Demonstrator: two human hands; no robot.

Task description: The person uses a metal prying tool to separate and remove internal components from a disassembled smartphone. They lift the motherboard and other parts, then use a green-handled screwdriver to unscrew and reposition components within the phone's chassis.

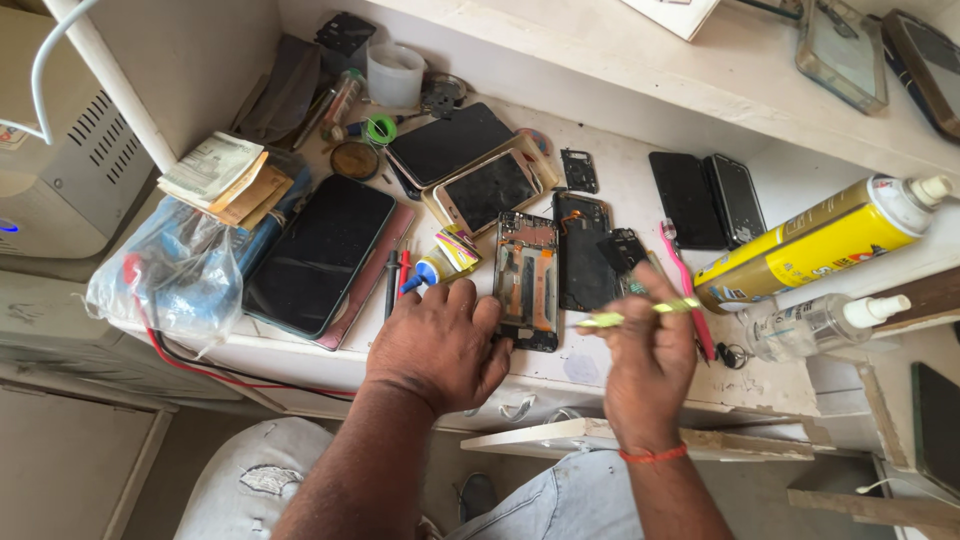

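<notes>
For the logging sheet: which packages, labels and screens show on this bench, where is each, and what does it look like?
Spray can: lying at right, yellow with a white nozzle.
Clear bottle: below the can, white pump top.
Glue tube: above the left hand, yellow and pink label, blue tip.
Big phone: left, dark blank screen.
Two phones: centre back, stacked, dark screens.
Plastic bag: far left, clear, bluish contents.

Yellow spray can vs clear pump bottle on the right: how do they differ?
The yellow spray can is opaque, longer and thicker; the clear pump bottle is see-through, shorter and slimmer. The can lies further from the person, the bottle nearer. Both lie on their sides, white tops pointing right.
</notes>
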